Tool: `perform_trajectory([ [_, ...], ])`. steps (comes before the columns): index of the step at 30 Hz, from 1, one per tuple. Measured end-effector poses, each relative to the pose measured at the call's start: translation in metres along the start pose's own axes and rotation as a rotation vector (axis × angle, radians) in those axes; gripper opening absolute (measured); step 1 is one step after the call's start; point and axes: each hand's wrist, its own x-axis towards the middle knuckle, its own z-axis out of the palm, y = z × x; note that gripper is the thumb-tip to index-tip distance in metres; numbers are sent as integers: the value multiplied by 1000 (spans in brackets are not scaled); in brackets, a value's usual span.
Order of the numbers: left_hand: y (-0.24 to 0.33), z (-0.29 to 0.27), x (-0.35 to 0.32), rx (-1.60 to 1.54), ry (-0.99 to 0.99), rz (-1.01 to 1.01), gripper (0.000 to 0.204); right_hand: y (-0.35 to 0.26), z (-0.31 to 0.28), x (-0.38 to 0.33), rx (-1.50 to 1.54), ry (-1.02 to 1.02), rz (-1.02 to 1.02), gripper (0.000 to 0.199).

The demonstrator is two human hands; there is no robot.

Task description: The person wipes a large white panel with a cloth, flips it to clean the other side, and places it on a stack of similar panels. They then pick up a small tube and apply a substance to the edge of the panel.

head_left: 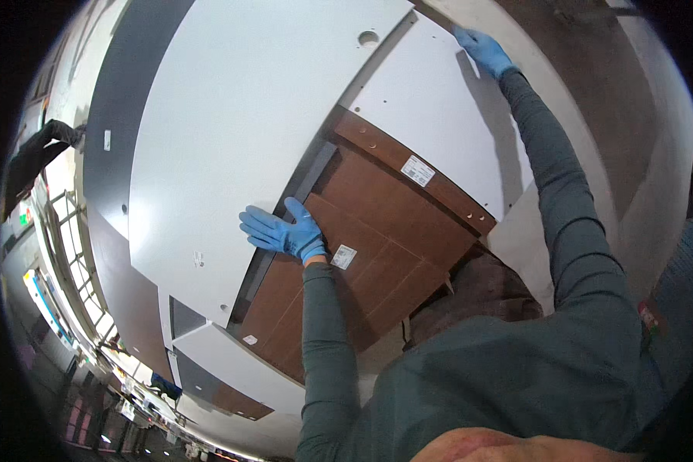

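Fingers spread, my left hand in a blue glove lies flat on the edge of a large light grey panel, holding nothing. My right hand, gloved the same, is closed around the far edge of a white panel with small drilled holes; some of its fingers are hidden there. Between my arms, brown boards lie partly beneath the grey panel. A narrow brown strip with holes and a white label runs beside the white panel.
A dark grey panel lies under the large panel's left side. Another person's dark sleeve and hand reach in at the far left. More white and brown boards lie at the lower left. Dark brown cloth is near my body.
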Motion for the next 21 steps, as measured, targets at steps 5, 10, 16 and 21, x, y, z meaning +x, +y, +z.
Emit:
perform_trajectory([
  [5,-1,4,-2,20,25,15,88,55,-19,-62,-95,-62,58,65],
  [10,0,4,-4,70,28,19,87,57,-7,-58,-83,-50,81,65],
  [16,3,4,-4,32,43,22,91,53,-6,-66,-89,-9,106,63],
  [21,1,7,-6,50,96,51,89,47,-5,-65,-91,2,85,64],
])
